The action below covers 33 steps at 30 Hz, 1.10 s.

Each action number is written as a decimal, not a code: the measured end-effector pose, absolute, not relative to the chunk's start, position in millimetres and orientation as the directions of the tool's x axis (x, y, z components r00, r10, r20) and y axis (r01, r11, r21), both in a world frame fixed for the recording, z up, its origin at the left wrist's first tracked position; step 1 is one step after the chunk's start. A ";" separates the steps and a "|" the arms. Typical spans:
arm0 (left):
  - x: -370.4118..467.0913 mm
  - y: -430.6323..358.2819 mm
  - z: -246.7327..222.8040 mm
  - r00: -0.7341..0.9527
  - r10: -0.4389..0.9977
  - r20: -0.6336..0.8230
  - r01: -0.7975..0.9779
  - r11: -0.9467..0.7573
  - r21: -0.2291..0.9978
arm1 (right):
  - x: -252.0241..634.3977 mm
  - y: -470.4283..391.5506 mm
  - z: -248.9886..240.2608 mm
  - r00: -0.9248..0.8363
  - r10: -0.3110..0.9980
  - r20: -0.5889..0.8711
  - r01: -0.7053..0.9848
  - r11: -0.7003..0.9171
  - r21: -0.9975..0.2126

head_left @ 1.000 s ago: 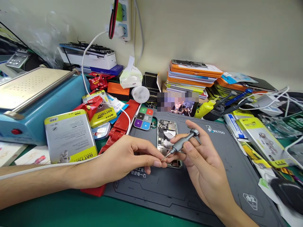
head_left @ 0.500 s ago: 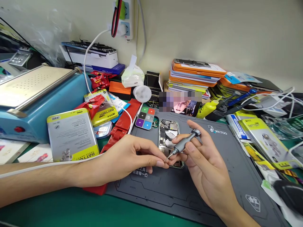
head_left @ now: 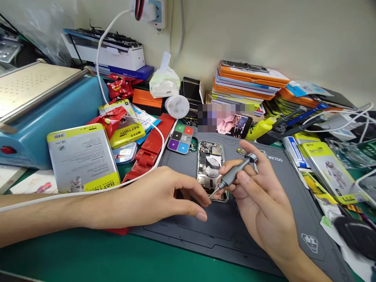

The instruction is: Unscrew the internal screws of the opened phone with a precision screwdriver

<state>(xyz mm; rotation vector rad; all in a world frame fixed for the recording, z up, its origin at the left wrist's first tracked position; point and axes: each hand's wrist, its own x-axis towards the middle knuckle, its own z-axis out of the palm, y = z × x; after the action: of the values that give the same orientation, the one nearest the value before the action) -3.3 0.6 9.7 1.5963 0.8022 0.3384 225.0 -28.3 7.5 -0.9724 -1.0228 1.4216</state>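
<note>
A grey screwdriver (head_left: 233,175) is held in the fingers of my right hand (head_left: 264,207), its thin tip pointing down and left. My left hand (head_left: 170,197) is beside that tip, thumb and forefinger apart, with nothing visible between them. Behind the hands an opened phone (head_left: 210,162) lies on the dark grey mat (head_left: 188,231), its inner parts showing; its lower end is partly hidden by the right hand's fingers. Left of the phone is a flat case with coloured squares (head_left: 180,139).
A lit phone screen (head_left: 233,125) leans at the back beside a yellow bottle (head_left: 263,128). Red clamp parts (head_left: 149,152), battery packs (head_left: 84,158) and a blue machine (head_left: 58,113) stand left. Stacked orange boxes (head_left: 249,80) are behind. A white cable (head_left: 160,137) crosses my left forearm.
My left thumb and forefinger have parted and left the screwdriver tip. The right hand has shifted slightly right with the screwdriver. The view has tilted down a little.
</note>
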 end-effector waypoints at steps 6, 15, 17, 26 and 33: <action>-4.1 -0.7 11.9 0.654 0.697 -0.293 0.369 0.044 0.928 | 224.0 -28.7 9.6 -0.051 0.998 0.039 -0.228 0.026 -0.973; -5.1 -3.8 14.6 0.527 0.804 -0.277 0.259 0.158 0.953 | 222.2 -41.0 -8.4 -0.094 0.905 0.414 0.310 0.422 -0.852; -5.4 -3.4 16.6 0.539 0.797 -0.273 0.273 0.141 0.952 | 223.0 -42.3 -13.2 -0.132 0.906 0.403 0.354 0.423 -0.834; -6.6 -2.5 18.5 0.546 0.764 -0.345 0.365 0.154 0.918 | 221.8 -40.6 -13.1 -0.206 0.895 0.395 0.399 0.445 -0.801; -6.3 -3.9 17.5 0.536 0.764 -0.358 0.380 0.160 0.911 | 227.5 -41.7 -20.6 -0.225 0.872 0.434 0.443 0.489 -0.751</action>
<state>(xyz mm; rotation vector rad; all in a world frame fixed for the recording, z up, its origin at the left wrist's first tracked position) -6.3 -3.9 17.5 1.4508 1.0506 0.3631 227.5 -41.7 -20.6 -1.0998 -1.8484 0.6089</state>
